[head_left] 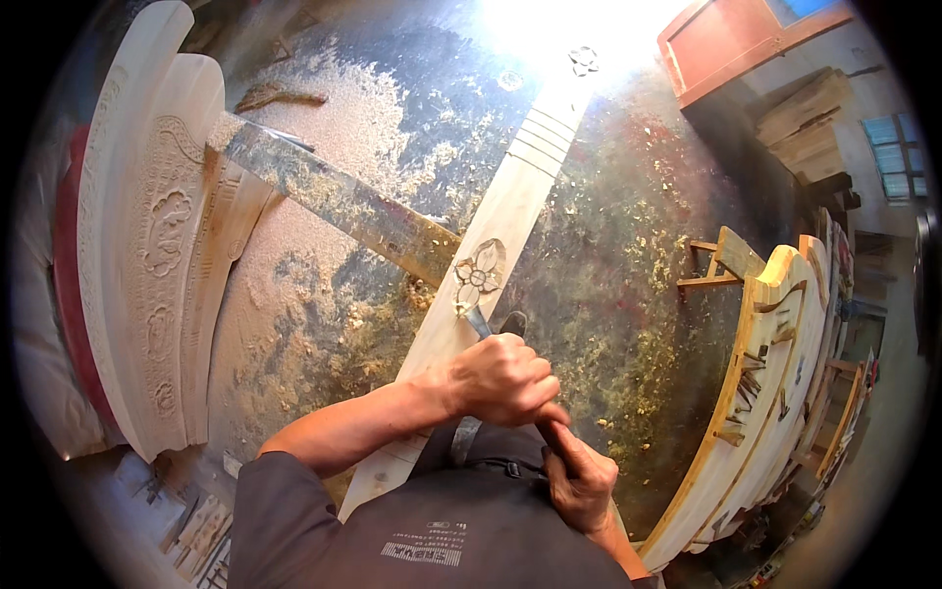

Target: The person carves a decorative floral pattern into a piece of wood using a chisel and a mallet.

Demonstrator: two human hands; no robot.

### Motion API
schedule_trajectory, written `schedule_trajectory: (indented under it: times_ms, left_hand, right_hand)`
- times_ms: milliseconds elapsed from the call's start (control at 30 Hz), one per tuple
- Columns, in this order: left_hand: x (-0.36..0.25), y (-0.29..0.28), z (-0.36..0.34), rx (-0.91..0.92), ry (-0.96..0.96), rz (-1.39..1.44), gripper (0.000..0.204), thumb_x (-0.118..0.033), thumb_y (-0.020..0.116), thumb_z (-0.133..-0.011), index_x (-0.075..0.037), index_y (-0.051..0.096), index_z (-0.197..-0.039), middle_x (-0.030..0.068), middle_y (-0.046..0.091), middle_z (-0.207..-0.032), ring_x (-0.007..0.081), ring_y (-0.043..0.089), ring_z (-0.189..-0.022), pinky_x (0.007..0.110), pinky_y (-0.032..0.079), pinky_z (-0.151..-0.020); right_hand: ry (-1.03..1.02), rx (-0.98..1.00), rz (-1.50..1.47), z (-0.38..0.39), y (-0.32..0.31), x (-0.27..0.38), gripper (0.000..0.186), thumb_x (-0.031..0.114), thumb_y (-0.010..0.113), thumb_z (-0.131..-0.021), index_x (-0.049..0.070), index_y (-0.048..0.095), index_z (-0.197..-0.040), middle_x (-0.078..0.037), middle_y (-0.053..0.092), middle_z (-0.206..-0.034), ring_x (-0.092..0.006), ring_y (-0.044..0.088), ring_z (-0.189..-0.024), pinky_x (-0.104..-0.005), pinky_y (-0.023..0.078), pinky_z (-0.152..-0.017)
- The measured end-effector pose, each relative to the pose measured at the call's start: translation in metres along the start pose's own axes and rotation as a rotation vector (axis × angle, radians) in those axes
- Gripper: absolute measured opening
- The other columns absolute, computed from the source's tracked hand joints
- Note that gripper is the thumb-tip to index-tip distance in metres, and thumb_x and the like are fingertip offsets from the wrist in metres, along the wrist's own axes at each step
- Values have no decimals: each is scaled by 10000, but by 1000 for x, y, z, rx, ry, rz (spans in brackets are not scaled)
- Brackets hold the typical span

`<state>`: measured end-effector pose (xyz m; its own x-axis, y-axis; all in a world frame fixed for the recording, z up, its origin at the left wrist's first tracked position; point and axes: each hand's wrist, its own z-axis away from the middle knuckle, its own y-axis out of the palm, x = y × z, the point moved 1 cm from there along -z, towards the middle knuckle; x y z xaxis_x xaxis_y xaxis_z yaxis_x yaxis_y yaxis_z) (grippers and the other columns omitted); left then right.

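Note:
A long pale wooden board [520,187] runs from under my body away to the upper right. A flower pattern [479,275] is carved into it, with dark grooves around the petals. My left hand [502,378] is closed round the front part of a chisel. The metal blade of the chisel [477,322] sticks out past my fist, its tip at the near petal, where a pale chip lies. Farther back, my right hand [581,481] grips the dark handle of the same chisel close to my body. The exact shape of the cutting edge cannot be made out.
A worn plank [343,206] reaches the board from the left. Tall carved panels [162,245] stand at the left. On the right, a light wooden piece [760,363] carries several carving tools [749,383]. Shavings and sawdust [334,118] cover parts of the floor. A reddish-brown door-like panel [721,49] stands far right.

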<state>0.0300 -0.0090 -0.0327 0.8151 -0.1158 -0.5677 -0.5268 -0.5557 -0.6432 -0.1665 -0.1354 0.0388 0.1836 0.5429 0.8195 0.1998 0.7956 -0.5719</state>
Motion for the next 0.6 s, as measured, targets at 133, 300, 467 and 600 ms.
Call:
schedule_trajectory:
  times_ms: [133, 300, 467, 600]
  left_hand:
    - [-11, -9, -1, -26, 163, -64, 565, -559, 740, -1001, -143, 480, -722, 1, 419, -689, 179, 491, -569, 346, 388, -541]
    - [-9, 2, -1, 57, 152, -37, 575, -595, 727, -990, -142, 485, -732, 3, 446, -688, 184, 532, -575, 352, 418, -553]
    - [-4, 7, 0, 93, 86, -50, 586, -602, 735, -979, -141, 481, -721, 11, 463, -675, 196, 565, -579, 369, 442, -551]
    - [-3, 9, 0, 114, 42, -46, 586, -605, 750, -965, -142, 487, -721, 14, 473, -676, 199, 581, -585, 377, 459, -555]
  right_hand:
    - [-8, 15, 51, 12, -11, 1, 576, -134, 776, -870, 16, 761, -1427, -125, 705, -784, -236, 683, -616, -359, 557, -609]
    - [58, -52, -20, 23, -3, -7, 559, -143, 759, -872, 16, 776, -1407, -146, 743, -839, -232, 723, -667, -351, 576, -647]
    - [82, -50, -64, 6, -2, 6, 579, -150, 724, -887, 22, 765, -1439, -172, 804, -962, -237, 748, -706, -358, 593, -683]
    - [123, -8, -70, 11, -3, -1, 615, -158, 710, -889, 58, 762, -1463, -191, 846, -1145, -227, 801, -803, -327, 616, -731]
